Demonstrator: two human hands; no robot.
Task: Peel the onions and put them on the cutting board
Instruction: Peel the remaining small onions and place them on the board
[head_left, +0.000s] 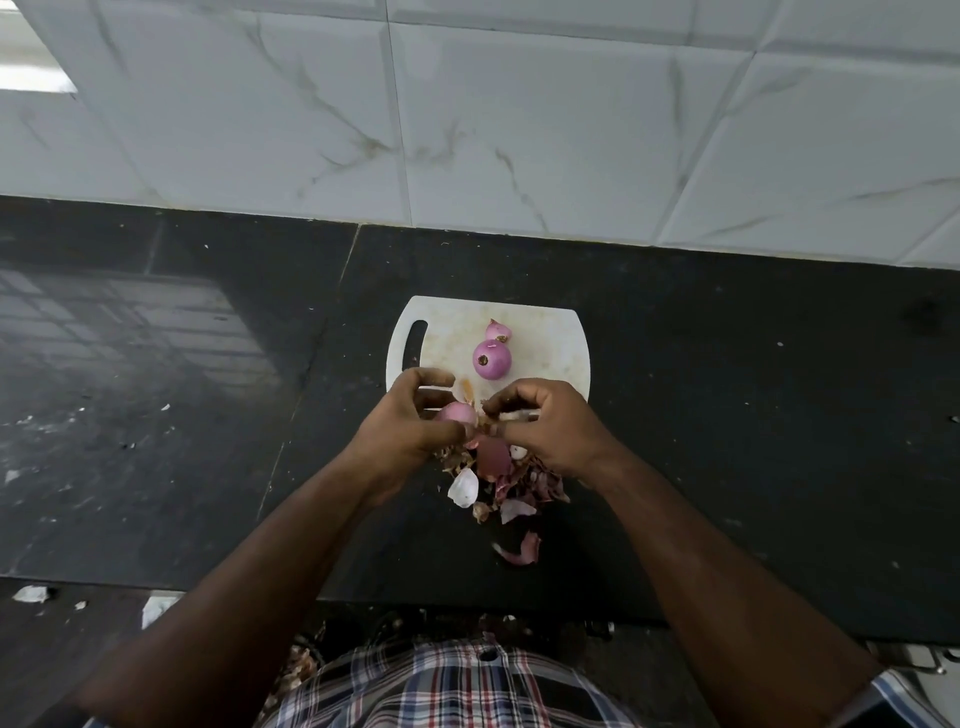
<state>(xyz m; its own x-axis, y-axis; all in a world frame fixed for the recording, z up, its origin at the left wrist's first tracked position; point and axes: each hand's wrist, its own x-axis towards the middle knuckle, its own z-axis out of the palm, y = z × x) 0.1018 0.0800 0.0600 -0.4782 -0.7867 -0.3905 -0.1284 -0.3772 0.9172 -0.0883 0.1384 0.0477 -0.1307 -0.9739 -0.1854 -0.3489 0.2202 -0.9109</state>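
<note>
Black stone counter (727, 415) takes up most of the view, with a white cutting board (550, 338) near the back wall and two peeled onions (491, 359) sitting on it already. Just in front of the board is a pile of peels (498, 483). The onion being peeled (456, 413) is small, light and firm, probably slick once the dry skin is off, so I'd cup it round the middle and pull skin from the tip end. The left hand (410, 426) is curled round that onion, above the board's near edge. The right hand (550, 431) is right beside it, fingertips pinching a loose bit of skin.
</note>
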